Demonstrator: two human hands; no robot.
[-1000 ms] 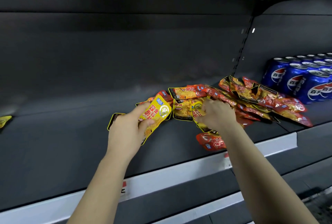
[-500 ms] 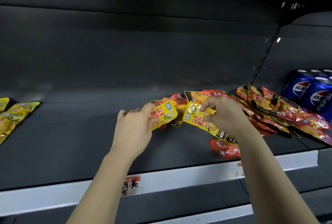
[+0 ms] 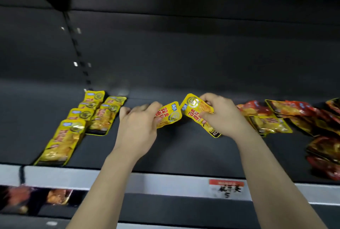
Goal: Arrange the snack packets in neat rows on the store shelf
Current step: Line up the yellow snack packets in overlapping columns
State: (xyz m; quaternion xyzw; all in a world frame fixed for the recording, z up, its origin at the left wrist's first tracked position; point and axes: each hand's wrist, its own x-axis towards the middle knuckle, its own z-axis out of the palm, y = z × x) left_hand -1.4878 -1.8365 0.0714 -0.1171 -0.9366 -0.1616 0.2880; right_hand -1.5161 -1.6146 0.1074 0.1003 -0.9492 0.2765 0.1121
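Note:
My left hand (image 3: 138, 127) grips a yellow snack packet (image 3: 170, 115) just above the dark shelf (image 3: 184, 151). Right beside it, my right hand (image 3: 223, 116) holds a second yellow packet (image 3: 195, 109), tilted, thumb on its face. The two packets nearly touch at mid-shelf. To the left, several yellow packets (image 3: 81, 122) lie in two overlapping rows running from the back toward the front edge. At the right, a loose heap of red and yellow packets (image 3: 287, 116) lies jumbled.
The shelf's white front rail (image 3: 165, 182) carries a red price tag (image 3: 227, 186) with handwriting. A slotted upright (image 3: 79, 52) runs up the back panel at the left. Dark bare shelf lies between the rows and the heap. A lower shelf holds blurred goods (image 3: 55, 196).
The view has swung left, so the cans have left the frame and the yellow rows have come in. Both hands have carried their yellow packets away from the heap, toward the rows.

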